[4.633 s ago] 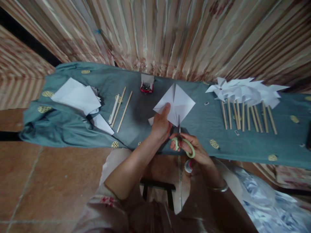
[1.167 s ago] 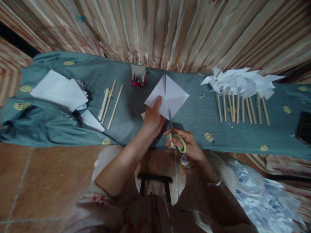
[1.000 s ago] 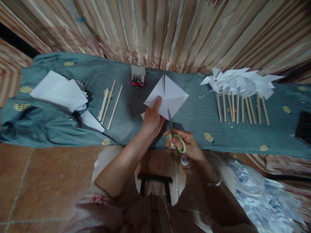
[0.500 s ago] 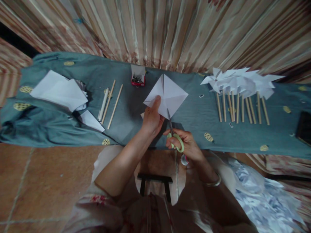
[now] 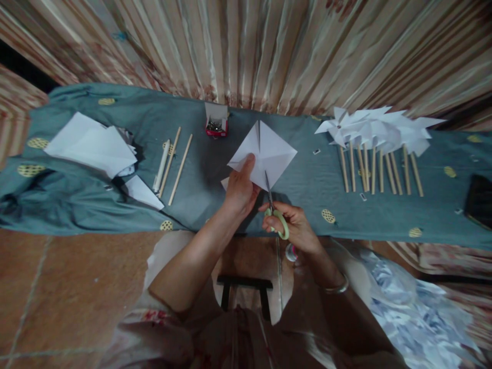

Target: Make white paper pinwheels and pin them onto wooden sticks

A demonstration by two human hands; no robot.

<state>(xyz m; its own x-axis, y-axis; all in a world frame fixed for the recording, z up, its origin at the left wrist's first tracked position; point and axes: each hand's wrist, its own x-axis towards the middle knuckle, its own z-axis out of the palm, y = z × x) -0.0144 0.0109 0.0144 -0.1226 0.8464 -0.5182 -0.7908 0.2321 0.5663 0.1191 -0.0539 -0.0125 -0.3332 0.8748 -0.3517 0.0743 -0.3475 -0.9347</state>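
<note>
My left hand [image 5: 241,192] grips a square sheet of white paper [image 5: 274,151] near its left and lower edges, thumb on top and the other fingers underneath. Creases cross the sheet, and a slit runs inward from its far corner. My right hand [image 5: 290,223] is closed around the light green handles of a pair of scissors [image 5: 281,225]. Their blades lie at the paper's near corner, pointing toward the middle. Part of another pale piece [image 5: 224,183] peeks out behind my left hand.
White paper pinwheels [image 5: 378,128] on wooden sticks lie to the right. A small red box [image 5: 216,128] of metal pins stands behind. Leftward are two loose sticks [image 5: 180,169], a white pen [image 5: 161,166] and stacked paper [image 5: 90,143]. A plastic bag [image 5: 415,302] sits low at right.
The scissors' handles look slightly closer together, with the blades still at the paper's near corner. The whole view has shifted slightly; both hands keep their hold.
</note>
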